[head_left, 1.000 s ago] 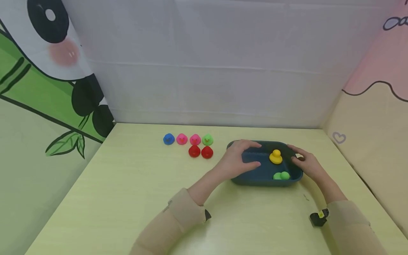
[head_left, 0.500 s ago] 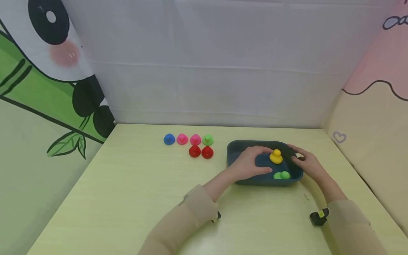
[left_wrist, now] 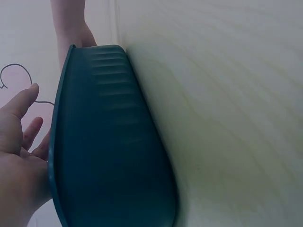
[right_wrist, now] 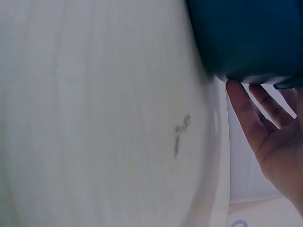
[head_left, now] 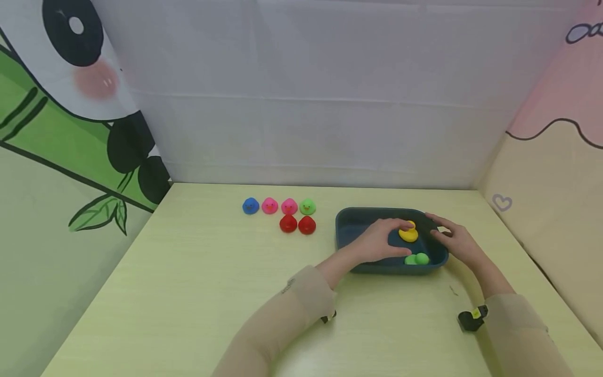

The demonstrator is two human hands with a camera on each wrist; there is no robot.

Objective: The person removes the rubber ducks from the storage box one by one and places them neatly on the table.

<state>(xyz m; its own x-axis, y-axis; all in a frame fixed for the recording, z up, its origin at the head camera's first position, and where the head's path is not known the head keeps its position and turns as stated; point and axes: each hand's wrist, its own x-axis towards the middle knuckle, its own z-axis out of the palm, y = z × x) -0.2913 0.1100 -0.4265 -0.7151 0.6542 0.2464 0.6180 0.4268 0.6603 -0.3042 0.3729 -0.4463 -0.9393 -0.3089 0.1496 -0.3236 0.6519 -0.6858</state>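
Left hand [head_left: 377, 245] over teal plastic tray [head_left: 349, 226], thumb and fingers wide around yellow rubber duck [head_left: 409, 235] in tray's right half; contact unclear. Right hand's [head_left: 460, 243] spread fingers touch tray's right end, probably steadying it.

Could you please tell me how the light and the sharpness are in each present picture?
Head view: soft, even light, yellow duck small but recognisable, a faint shadow beside the right sleeve; left wrist view: bluish and hazy, table grain soft, tray dark; right wrist view: table washed pale, the mark on it blurred, a soft shadow at lower right.
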